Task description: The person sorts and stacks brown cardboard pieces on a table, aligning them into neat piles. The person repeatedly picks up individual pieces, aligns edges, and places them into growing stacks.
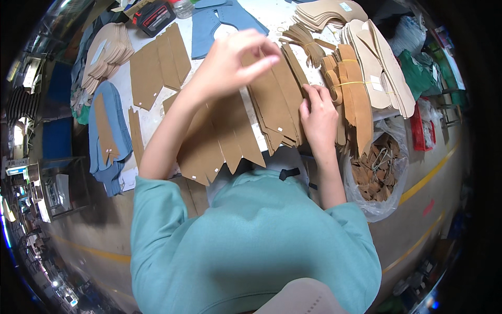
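Observation:
My left hand point(232, 62) is raised over the brown leather-like pieces point(230, 131), slightly blurred. Its fingers curl toward the thumb, and anything between the tips is too small to make out. Beside a stack of brown pieces point(280, 104), my right hand point(320, 112) bends its fingers over the right edge, with the thumb against the narrow strips there. Flat pieces with pointed or notched ends lie fanned out under my left forearm, and several carry small white stickers point(216, 170) near their tips. Part of them is hidden by my left arm.
More brown pieces point(159, 65) lie farther left, near blue stacked pieces point(112, 131) and beige stacks point(107, 55). A black-and-red battery pack point(154, 17) sits at the back. Banded tan strips point(353, 99) stand right, above a clear bag of brown scraps point(379, 167). A red basket point(422, 128) is beyond.

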The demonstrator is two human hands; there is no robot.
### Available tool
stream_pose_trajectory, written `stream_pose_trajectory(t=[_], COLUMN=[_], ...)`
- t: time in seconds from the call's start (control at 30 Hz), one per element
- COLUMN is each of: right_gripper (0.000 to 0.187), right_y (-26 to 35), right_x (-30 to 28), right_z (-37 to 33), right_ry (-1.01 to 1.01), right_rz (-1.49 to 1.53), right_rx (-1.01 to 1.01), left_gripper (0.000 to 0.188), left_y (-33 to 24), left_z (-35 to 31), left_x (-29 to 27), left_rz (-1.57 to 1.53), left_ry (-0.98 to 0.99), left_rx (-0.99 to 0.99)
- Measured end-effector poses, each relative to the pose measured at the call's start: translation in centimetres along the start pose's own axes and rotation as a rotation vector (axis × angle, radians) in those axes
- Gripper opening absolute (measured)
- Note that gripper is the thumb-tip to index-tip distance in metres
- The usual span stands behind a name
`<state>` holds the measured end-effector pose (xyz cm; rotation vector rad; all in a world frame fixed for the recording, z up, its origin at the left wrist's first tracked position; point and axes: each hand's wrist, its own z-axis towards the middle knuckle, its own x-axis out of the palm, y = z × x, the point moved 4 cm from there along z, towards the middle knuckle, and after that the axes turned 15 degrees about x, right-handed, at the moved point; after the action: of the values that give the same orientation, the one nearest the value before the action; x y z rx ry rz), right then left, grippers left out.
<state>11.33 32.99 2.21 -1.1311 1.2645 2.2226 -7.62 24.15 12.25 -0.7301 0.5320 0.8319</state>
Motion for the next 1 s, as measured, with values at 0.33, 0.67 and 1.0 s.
stream_pose_trajectory(t=[0.33,0.67,1.0], right_gripper=[0.029,0.029,0.021], right_y=[-0.2,5.7,4.9], right_x=[-0.4,-0.7,0.2], right_z=[0.5,-3.4,-9.2], right_ry=[-0.002,0.143,0.700], right_rz=[-0.036,0.078,0.048], right_rx=[-0.036,-0.263,-0.076], left_gripper=[0.018,0.021,0.018], left_y=[-19.2,-19.5,3.1], left_z=[-5.5,-6.6,-8.5], left_x=[-4.2,-5.6,-4.1], left_rz=[-1.013,-0.822,-0.025], left_ry=[-0.535,-0.533,0.049], left_rx=[0.403,0.502,-0.514])
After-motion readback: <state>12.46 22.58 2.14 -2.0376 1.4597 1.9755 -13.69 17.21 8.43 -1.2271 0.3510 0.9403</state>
